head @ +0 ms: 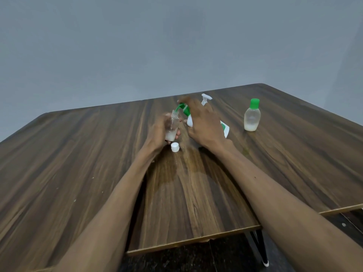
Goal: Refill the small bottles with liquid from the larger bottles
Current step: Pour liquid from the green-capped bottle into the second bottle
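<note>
Fingers of the left hand (160,130) curl round a small clear bottle (172,127), uncapped, milky liquid low inside. Right hand (202,122) grips the tilted large bottle (189,116) — green nozzle just above the small neck. White cap (175,147) lies just below the left fingers. Small bottle likely light, slick — hold mid-body. Green-capped bottle (252,117) stands well right.

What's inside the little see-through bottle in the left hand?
The small clear bottle has whitish liquid at its bottom; the upper part looks empty, cap off. The left hand covers part of its side, so the exact level is hidden.
</note>
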